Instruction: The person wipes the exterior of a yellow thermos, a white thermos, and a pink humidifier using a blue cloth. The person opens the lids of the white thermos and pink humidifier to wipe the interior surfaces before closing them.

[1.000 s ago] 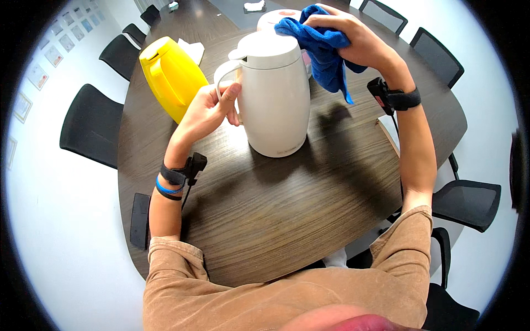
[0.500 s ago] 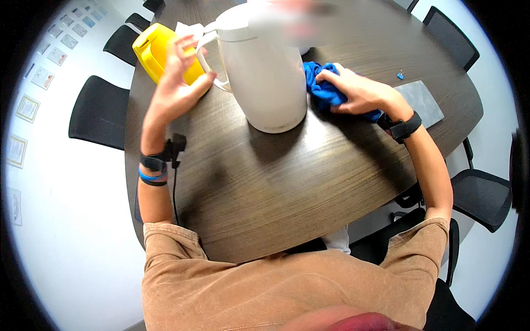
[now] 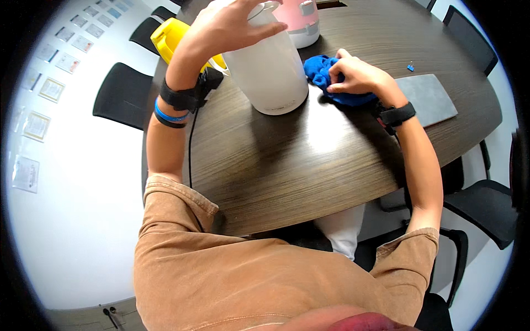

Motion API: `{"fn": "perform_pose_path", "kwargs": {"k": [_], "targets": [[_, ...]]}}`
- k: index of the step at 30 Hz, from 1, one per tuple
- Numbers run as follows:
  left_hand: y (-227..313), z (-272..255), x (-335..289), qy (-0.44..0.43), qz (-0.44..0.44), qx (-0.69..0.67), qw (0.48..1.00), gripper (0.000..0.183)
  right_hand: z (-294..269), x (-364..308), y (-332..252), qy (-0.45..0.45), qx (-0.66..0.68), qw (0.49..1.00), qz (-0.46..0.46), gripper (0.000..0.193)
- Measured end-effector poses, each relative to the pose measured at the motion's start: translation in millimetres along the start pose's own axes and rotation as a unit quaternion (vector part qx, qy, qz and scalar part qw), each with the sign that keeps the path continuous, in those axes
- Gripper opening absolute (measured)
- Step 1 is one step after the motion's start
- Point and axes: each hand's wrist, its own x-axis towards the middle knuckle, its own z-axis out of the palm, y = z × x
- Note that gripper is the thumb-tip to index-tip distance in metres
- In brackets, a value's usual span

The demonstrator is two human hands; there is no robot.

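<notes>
A tall white pitcher [image 3: 268, 74] stands on the dark wooden table. Across its upper end lies my left hand [image 3: 232, 26], thumb stretched along the near side and fingers curving over the top, closed about it. The frame's top edge partly cuts off this grip. To the right of the pitcher a crumpled blue cloth [image 3: 319, 67] rests on the table. My right hand [image 3: 358, 74] is on the cloth's right part with bent fingers, thumb and forefinger closing on its folds. Behind my left wrist, a yellow container [image 3: 168, 37] is partly hidden.
A pink and white container [image 3: 301, 25] stands beyond the pitcher. On the right lie a flat grey board [image 3: 428, 99] and a small blue item [image 3: 410, 68]. Black chairs [image 3: 121, 96] surround the table [image 3: 287, 182]. A black cable [image 3: 191, 149] hangs from my left wrist.
My left hand has moved from beside the pitcher's handle up onto its top. My right hand stays at the cloth, its fingers more bent. The view has shifted somewhat.
</notes>
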Motion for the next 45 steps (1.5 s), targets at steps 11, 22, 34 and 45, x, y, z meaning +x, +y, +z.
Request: {"fn": "perform_pose_path", "kwargs": {"k": [11,22,34,45], "targets": [[-58,-18,-101,0.065,-0.171,-0.146,0.972,0.054,4,-20,12,0.068,0.053,0.996,-0.014,0.043],[-116,27,-224,0.236,-0.248,-0.274,0.899,0.036,34,-2,21,0.08,0.012,0.997,-0.001,0.108],[-135,67,-238,0.193,-0.283,-0.424,0.838,0.036,11,26,-59,0.245,0.216,0.929,-0.175,0.08],[-132,21,-240,0.019,-0.222,-0.293,0.93,0.052,5,110,-33,0.277,0.199,0.92,-0.191,0.053]]}}
